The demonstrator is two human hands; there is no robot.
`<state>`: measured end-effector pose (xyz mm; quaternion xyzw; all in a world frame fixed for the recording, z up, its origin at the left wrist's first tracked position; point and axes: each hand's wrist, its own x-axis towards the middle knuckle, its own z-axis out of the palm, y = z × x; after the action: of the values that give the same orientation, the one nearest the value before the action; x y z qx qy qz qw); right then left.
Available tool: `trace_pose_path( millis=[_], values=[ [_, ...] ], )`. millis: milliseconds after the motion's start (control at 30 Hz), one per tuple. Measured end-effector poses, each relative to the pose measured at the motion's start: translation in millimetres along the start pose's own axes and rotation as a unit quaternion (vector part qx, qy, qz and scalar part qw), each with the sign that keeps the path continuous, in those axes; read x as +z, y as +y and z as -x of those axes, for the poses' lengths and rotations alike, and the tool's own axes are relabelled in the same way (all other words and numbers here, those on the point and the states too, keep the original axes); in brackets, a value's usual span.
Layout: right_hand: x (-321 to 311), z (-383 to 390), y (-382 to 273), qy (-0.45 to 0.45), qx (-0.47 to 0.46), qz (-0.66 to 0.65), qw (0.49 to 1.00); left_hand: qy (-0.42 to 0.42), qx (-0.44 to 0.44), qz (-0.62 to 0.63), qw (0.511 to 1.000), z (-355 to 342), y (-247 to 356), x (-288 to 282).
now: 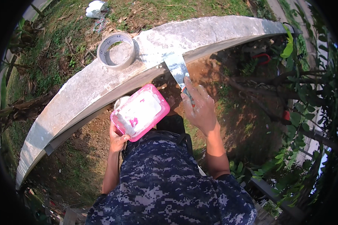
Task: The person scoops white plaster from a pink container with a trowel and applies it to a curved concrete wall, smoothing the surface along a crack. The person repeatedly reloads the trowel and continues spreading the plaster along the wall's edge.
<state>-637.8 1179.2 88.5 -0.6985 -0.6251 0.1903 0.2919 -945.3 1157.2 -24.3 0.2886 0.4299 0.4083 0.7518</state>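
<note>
My left hand (118,138) grips the near-left corner of a pink plastic tub (166,108), its thumb over the rim. White paste (141,108) coats the inside of the tub, with pink showing through in spots. In my right hand (202,108) is a putty knife (177,68), its handle mostly hidden by my fingers. The wide metal blade is smeared with white, and its far edge meets the top of a concrete ledge (82,80). White residue marks my right fingers. Around the blade's edge the ledge carries a pale, wet-looking patch (157,52).
A roll of tape (116,50) lies flat on the ledge, left of the blade. Beneath the tub a round pale container (121,101) partly shows. Leafy branches (298,120) hang at the right. A white bag-like object (96,9) lies on the grass beyond the ledge.
</note>
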Motion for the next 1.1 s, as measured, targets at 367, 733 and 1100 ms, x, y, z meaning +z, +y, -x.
trace_pose_path(
  millis=[367,733,1100],
  values=[
    [-11.2,18.2,-9.1,-0.008,0.044,-0.014,0.999,0.002,-0.002,0.017,1.000,-1.5,2.7,3.7],
    [2.5,-0.3,-3.9,-0.014,0.011,0.059,0.998,-0.004,-0.003,-0.003,1.000,-6.8,2.5,7.0],
    [1.6,14.3,-0.9,0.006,0.027,-0.004,1.000,-0.004,-0.014,0.008,1.000,-6.9,5.0,7.6]
  ],
)
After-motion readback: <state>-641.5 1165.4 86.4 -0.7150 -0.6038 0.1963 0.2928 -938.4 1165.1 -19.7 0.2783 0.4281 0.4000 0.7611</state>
